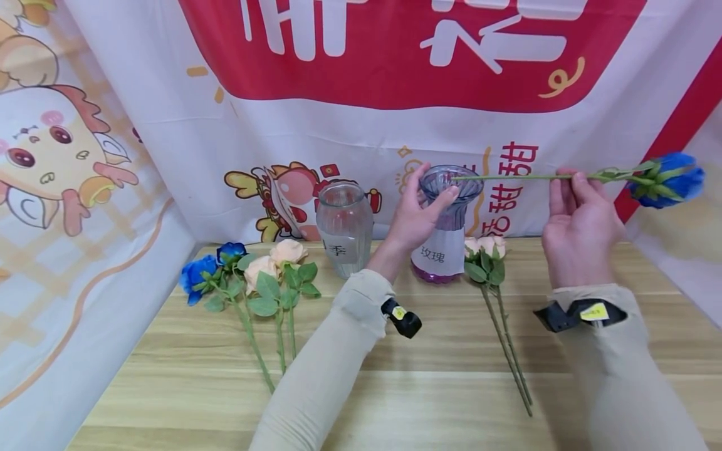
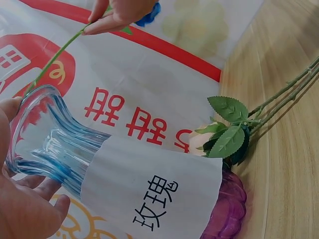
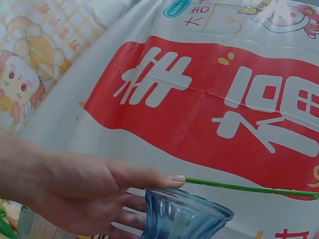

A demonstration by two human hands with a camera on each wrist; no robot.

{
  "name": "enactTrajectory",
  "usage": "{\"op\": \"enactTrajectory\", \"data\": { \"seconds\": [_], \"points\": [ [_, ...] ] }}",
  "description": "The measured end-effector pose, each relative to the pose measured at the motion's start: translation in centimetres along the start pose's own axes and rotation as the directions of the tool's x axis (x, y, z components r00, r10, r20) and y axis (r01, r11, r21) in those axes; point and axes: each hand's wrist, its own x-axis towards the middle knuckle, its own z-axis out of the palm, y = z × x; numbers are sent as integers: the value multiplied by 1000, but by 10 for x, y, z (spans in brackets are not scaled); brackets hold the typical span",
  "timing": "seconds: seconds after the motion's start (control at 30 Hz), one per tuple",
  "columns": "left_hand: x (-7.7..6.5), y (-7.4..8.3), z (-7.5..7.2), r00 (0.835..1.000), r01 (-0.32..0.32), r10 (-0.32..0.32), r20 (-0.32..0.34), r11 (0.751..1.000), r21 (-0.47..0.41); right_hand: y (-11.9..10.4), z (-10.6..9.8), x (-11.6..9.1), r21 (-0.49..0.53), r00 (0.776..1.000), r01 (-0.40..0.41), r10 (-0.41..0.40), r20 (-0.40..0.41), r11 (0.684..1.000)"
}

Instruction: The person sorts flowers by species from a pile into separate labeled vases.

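The left hand (image 1: 416, 216) curls thumb and fingers round the rim of the purple vase (image 1: 450, 219) at the table's (image 1: 406, 401) far side, while the right hand (image 1: 583, 225) pinches the blue rose (image 1: 667, 180) by its stem, bloom rightward, tip at the vase's mouth.

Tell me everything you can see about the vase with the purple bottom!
The vase looks like see-through glass, with ridged sides, a wide flared mouth, bluish top and purple base. A white label with two black characters covers part of its front. It stands upright on the wooden table, to the right of the clear vase. The left hand grips its rim, and the stem of a blue flower reaches its mouth; I can't tell whether that touches the glass.
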Motion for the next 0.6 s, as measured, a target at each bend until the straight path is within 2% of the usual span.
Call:
{"op": "enactTrajectory", "data": {
  "seconds": [0.33,0.6],
  "points": [
    [0,0,0,1000,-13,13,2,1000,2,19,9,1,-124,993,113,-117,-23,986],
    [-1,1,2,1000,2,-2,-7,1000,-8,36,18,-3,-164,982,190,-187,35,968]
  ]
}}
